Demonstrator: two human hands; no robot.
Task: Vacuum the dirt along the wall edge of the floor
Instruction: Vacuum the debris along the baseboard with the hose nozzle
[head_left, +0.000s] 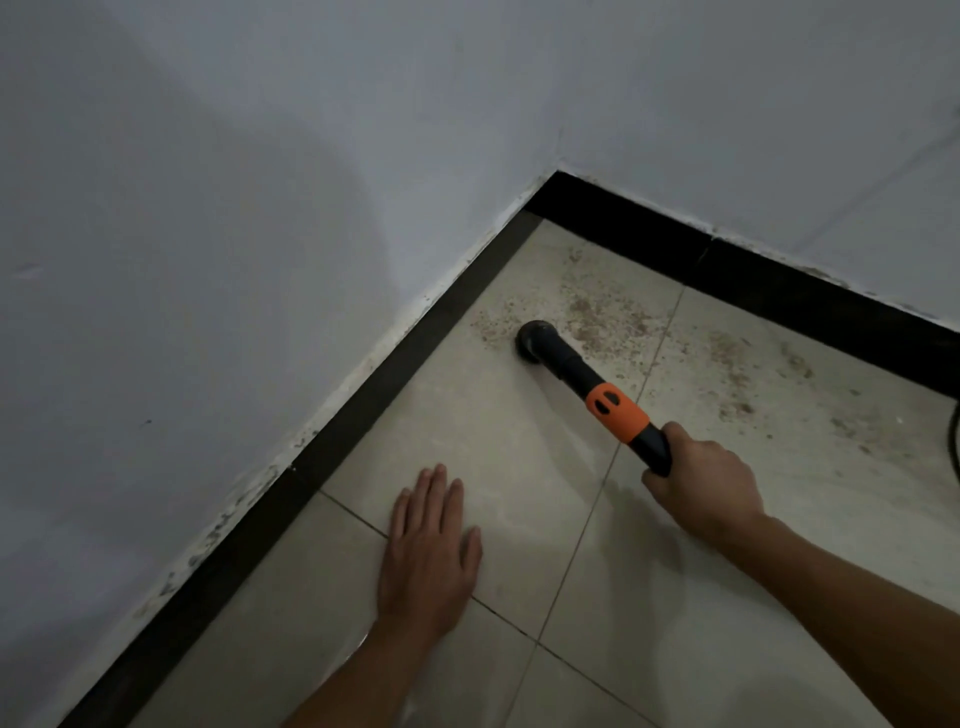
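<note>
Your right hand (704, 483) grips rigid black vacuum wand with orange collar (597, 392) low; light, steers easily. Left hand (431, 540) flat, fingers straight, on beige floor tile (493, 415).

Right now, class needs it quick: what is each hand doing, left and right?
Left hand: open, flat on the floor tile, holding nothing.
Right hand: closed around the vacuum wand, holding it.
</note>
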